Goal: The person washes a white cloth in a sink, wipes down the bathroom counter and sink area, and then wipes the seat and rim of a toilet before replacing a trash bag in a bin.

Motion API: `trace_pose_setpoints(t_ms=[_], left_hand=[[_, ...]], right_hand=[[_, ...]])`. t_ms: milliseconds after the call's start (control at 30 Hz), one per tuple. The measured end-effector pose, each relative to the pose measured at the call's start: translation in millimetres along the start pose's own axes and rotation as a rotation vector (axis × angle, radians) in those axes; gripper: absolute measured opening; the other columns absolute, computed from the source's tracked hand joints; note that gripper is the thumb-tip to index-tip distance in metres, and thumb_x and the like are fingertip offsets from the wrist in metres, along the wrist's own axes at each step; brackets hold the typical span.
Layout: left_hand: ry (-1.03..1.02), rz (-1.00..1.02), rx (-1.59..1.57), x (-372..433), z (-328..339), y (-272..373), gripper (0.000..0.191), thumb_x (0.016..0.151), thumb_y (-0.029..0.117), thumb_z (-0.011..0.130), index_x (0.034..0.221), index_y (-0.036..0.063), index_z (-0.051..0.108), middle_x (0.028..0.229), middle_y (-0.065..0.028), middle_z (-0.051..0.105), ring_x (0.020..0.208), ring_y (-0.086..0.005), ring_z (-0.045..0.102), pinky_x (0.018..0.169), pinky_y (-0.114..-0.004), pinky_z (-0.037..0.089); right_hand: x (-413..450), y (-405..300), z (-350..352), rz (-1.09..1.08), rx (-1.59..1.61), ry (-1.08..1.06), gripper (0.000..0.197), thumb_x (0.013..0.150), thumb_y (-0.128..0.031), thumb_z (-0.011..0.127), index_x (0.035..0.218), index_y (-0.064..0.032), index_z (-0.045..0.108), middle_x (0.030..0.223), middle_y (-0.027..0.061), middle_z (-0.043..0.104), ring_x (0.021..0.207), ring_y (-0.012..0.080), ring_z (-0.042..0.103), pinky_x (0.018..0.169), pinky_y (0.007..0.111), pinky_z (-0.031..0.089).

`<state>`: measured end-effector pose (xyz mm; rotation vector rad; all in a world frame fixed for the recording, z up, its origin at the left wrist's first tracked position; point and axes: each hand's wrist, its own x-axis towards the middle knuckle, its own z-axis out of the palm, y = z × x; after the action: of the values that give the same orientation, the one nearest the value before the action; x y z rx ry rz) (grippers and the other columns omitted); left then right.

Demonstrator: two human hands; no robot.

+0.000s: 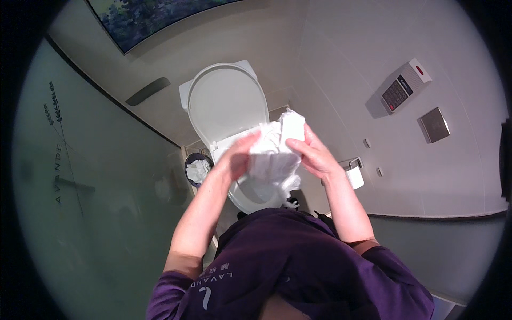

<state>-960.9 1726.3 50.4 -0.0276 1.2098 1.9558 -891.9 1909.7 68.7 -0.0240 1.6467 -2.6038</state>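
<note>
A bunched white cloth point(276, 160) is held up in front of me, over the toilet bowl point(258, 192). My right hand point(314, 154) grips its right side, the thumb pressed across a folded part. On the opposite side my left hand point(240, 154), blurred, holds the cloth with its fingers largely hidden. A loose end dangles below, towards my purple top point(280, 248). Behind the cloth, the white toilet lid point(228, 104) stands raised; part of the bowl and seat is covered by the cloth and my hands.
Left of the toilet stands a dark bin point(187, 170) with crumpled white paper point(198, 171). A frosted glass panel point(112, 192) bears writing. The right wall carries a toilet paper roll point(355, 178), a metal plate point(434, 125) and a wall telephone point(404, 86). A framed picture point(152, 20) hangs behind.
</note>
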Motion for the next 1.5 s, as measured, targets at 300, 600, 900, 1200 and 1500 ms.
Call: trace_pose_setpoints(t_ms=[300,600,900,1200,1500], left_hand=[[0.139,0.635,0.382,-25,25,80,0.026,0.092,0.023,0.051,0.105,0.0011,0.055,0.09,-0.0019,0.061,0.081,-0.0066,0.055,0.074,-0.022,0.043],[0.017,0.644,0.685,-28,40,112,0.025,0.089,0.027,0.055,0.099,0.004,0.06,0.08,0.0051,0.057,0.069,-0.0014,0.047,0.059,-0.017,0.036],[0.502,0.173,1.226,-49,-35,162,0.033,0.084,0.041,0.058,0.074,0.0107,0.054,0.068,0.0057,0.049,0.06,-0.0048,0.043,0.052,-0.019,0.033],[0.014,0.322,0.652,-68,-59,144,0.025,0.085,0.03,0.06,0.1,0.0116,0.054,0.092,0.0048,0.058,0.083,-0.0038,0.051,0.071,-0.02,0.041],[-0.054,0.675,0.308,-24,-11,214,0.071,0.086,0.062,0.035,0.123,0.002,0.046,0.118,-0.01,0.055,0.106,-0.0197,0.054,0.093,-0.035,0.043]], right_hand=[[12,-36,-42,-0.051,-0.467,0.36,0.029,0.091,-0.028,0.051,0.104,-0.0035,0.058,0.09,-0.0003,0.062,0.079,0.0046,0.055,0.066,0.021,0.041],[49,-14,-61,-0.17,-0.703,0.362,0.032,0.082,-0.029,0.063,0.097,-0.0003,0.061,0.082,0.0028,0.062,0.076,0.0115,0.056,0.069,0.024,0.044],[35,-50,-65,0.04,-0.383,0.481,0.024,0.086,-0.031,0.055,0.096,-0.0107,0.064,0.102,-0.0019,0.057,0.092,0.01,0.051,0.082,0.029,0.04],[-5,-111,-55,-0.173,-0.72,-0.039,0.033,0.085,-0.023,0.061,0.107,0.0023,0.061,0.102,0.0048,0.063,0.094,0.0114,0.054,0.083,0.026,0.041],[60,-172,-58,-0.386,-0.231,-0.051,0.04,0.088,-0.031,0.055,0.121,-0.0096,0.048,0.108,0.0026,0.059,0.096,0.0154,0.056,0.085,0.031,0.044]])
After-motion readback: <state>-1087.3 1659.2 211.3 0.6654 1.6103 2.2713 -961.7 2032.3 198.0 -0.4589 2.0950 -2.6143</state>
